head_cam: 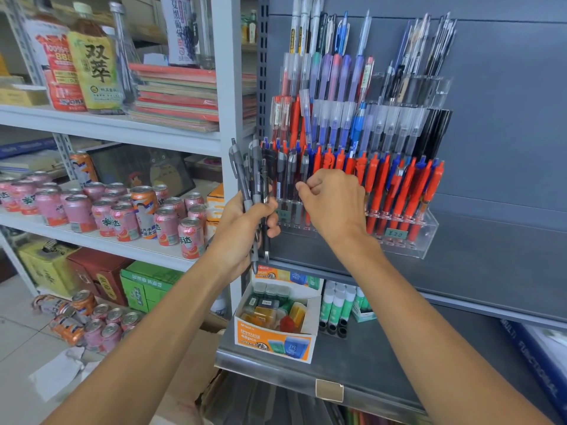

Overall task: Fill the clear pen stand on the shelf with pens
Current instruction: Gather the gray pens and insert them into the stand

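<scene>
I observe the left hand (242, 231) gripping a bundle of grey pens (253, 179), fingers and thumb wrapped round the barrels. The bundle stands roughly upright, clip ends up and tips below the palm, just to the left of the clear pen stand (426, 237).

The right hand (333, 204) is at the stand's front row with its fingers curled. The fingertips (302, 188) pinch a single grey pen (304, 167) that stands in the left part of that row, among other grey pens already seated there.

The stand is tiered and sits against the grey back panel (506, 133), above the grey shelf (414, 348). Red pens (408, 191) fill the rest of the front row to the right of the hand. Blue, clear-capped and black pens occupy the higher tiers.

On the shelf below the stand I note an open box (276, 342) of small coloured items. Drink cans (122, 216) stand on the white shelving to the left.
</scene>
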### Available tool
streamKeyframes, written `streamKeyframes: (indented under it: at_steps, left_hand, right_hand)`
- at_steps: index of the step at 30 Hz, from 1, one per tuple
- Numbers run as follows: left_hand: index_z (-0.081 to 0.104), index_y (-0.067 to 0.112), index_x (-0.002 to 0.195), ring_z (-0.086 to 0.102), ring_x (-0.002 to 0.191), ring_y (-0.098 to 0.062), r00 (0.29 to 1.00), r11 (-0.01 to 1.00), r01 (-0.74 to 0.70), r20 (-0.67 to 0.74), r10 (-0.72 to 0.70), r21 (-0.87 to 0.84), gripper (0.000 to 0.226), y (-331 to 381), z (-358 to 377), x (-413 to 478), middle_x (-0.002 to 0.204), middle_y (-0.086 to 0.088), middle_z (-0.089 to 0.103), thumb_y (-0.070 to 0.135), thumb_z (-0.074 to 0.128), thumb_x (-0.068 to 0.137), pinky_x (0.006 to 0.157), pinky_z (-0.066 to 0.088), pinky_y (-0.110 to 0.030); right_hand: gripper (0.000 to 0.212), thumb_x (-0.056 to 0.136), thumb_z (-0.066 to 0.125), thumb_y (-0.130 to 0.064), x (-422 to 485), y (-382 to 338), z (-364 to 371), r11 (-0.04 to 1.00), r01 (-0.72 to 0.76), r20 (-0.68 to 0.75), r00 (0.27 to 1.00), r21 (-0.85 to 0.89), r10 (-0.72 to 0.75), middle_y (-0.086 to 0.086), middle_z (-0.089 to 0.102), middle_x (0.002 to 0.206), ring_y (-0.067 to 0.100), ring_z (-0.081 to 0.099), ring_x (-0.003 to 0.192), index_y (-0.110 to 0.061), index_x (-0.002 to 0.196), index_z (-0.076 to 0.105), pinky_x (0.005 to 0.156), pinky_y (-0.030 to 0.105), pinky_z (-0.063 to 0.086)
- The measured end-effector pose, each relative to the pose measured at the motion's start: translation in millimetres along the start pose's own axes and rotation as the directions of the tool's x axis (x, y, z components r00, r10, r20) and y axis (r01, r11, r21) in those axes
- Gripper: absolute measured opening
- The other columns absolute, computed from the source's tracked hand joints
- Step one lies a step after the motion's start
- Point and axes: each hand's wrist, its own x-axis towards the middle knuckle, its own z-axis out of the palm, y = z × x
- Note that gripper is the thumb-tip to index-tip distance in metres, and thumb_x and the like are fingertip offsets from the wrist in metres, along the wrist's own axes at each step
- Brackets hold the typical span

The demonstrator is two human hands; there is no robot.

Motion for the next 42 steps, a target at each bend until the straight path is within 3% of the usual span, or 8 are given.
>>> streamKeyframes:
  at_steps: [4,8,11,14,20,28,37,42]
  left_hand:
    - [0.050,0.006,0.096,0.042,0.057,-0.014,1.000,1.000,-0.013,0.002,0.013,0.012,0.015,-0.1,0.8,-0.1,0.081,-0.007,0.052,-0.008,0.047,0.092,0.048,0.037,-0.026]
    - [0.050,0.005,0.094,0.041,0.056,-0.015,1.000,0.999,0.015,0.027,-0.014,-0.046,0.016,-1.1,6.3,-4.6,0.082,-0.008,0.051,-0.004,0.049,0.081,0.047,0.035,-0.025]
    - [0.044,0.009,0.081,0.036,0.053,-0.015,0.997,0.997,0.074,0.026,-0.073,-0.022,0.020,-1.9,13.2,-9.3,0.066,-0.009,0.040,-0.010,0.039,0.086,0.045,0.028,-0.024]
    - [0.047,0.002,0.093,0.035,0.045,-0.015,0.995,0.995,0.096,0.036,-0.097,0.025,0.017,-4.4,19.1,-13.6,0.052,-0.006,0.035,-0.008,0.036,0.087,0.046,0.025,-0.027]
    - [0.039,-0.019,0.120,0.036,0.053,-0.022,0.988,0.988,0.135,0.067,-0.140,0.081,0.051,-7.0,17.1,-17.3,0.054,-0.009,0.037,0.005,0.048,0.076,0.049,0.025,-0.031]
    - [0.044,-0.008,0.121,0.039,0.052,-0.019,0.988,0.989,0.143,0.063,-0.144,0.026,0.048,-9.4,14.9,-17.6,0.064,-0.013,0.045,0.006,0.051,0.075,0.043,0.033,-0.027]
    - [0.050,0.003,0.116,0.052,0.053,-0.026,0.995,0.992,0.096,0.009,-0.097,0.082,0.028,-7.2,13.9,-11.0,0.067,-0.014,0.054,-0.003,0.040,0.091,0.047,0.048,-0.032]
    - [0.048,0.007,0.109,0.038,0.045,-0.017,0.990,0.989,0.138,-0.013,-0.137,0.045,0.022,-13.5,16.3,-9.8,0.063,-0.006,0.041,-0.001,0.043,0.089,0.040,0.029,-0.024]
  right_hand:
    - [0.030,0.091,0.068,-0.031,-4.8,3.9,-2.5,0.998,-0.011,0.029,1.000,0.058,0.010,0.004,0.071,0.068,0.019,0.068,0.069,-0.007,0.075,0.072,0.076,0.030,0.053]
    - [0.021,0.090,0.069,-0.033,-29.5,7.4,-2.0,0.962,0.016,-0.030,1.000,0.274,-0.008,-0.011,0.065,0.062,0.005,0.062,0.062,-0.018,0.075,0.071,0.064,0.020,0.050]
    - [0.014,0.091,0.067,-0.032,-39.7,6.3,2.9,0.862,-0.031,0.097,0.995,0.505,-0.022,-0.004,0.067,0.065,0.009,0.061,0.058,-0.021,0.083,0.072,0.057,0.027,0.052]
    - [0.014,0.091,0.069,-0.026,-44.8,6.4,6.3,0.778,-0.067,0.154,0.987,0.624,-0.039,0.004,0.069,0.066,0.010,0.060,0.049,-0.012,0.089,0.071,0.051,0.023,0.047]
    - [0.016,0.090,0.070,-0.023,-45.9,12.6,4.4,0.724,-0.172,0.264,0.964,0.668,-0.015,0.007,0.068,0.067,0.009,0.055,0.046,-0.008,0.094,0.070,0.048,0.019,0.043]
    - [0.009,0.090,0.069,-0.021,-42.5,14.9,-1.7,0.742,-0.187,0.270,0.963,0.644,0.009,-0.008,0.063,0.063,0.005,0.056,0.049,-0.014,0.084,0.069,0.048,0.015,0.042]
    - [0.011,0.093,0.065,-0.020,-30.7,19.7,-14.7,0.728,-0.150,0.157,0.986,0.669,0.060,0.004,0.066,0.075,0.009,0.064,0.059,-0.010,0.087,0.066,0.059,0.028,0.053]
    - [0.015,0.094,0.063,-0.015,-19.1,19.8,-26.0,0.691,-0.158,0.127,0.987,0.706,0.095,0.012,0.068,0.075,0.013,0.066,0.057,0.001,0.094,0.065,0.057,0.025,0.055]
